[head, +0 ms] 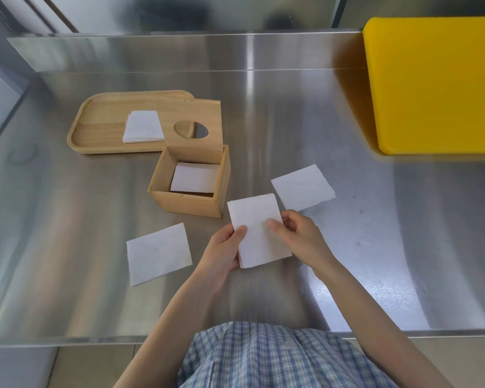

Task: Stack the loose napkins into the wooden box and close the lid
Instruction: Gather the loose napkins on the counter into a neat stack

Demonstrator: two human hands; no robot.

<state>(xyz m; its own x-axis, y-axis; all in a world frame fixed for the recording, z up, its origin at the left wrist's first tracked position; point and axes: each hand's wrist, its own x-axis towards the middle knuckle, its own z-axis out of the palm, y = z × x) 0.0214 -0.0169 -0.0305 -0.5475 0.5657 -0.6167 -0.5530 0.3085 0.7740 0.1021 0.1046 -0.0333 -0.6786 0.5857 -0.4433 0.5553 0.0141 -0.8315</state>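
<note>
Both hands hold 1 napkin [259, 229] just above the steel tabletop [347, 219], its long axis running away from the person and tilted slightly left. The left hand [224, 249] pinches its left edge, thumb on top; the right hand [298, 236] clamps the right edge, fingers curled. The wooden box [189, 201] stands open just beyond, lid [196, 130] raised, napkins inside.

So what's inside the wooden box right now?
Inside the wooden box lies a white napkin, flat near the bottom, with a dark strip of floor showing by the front wall. Whether more napkins lie under it cannot be seen, since the top one covers them.
</note>
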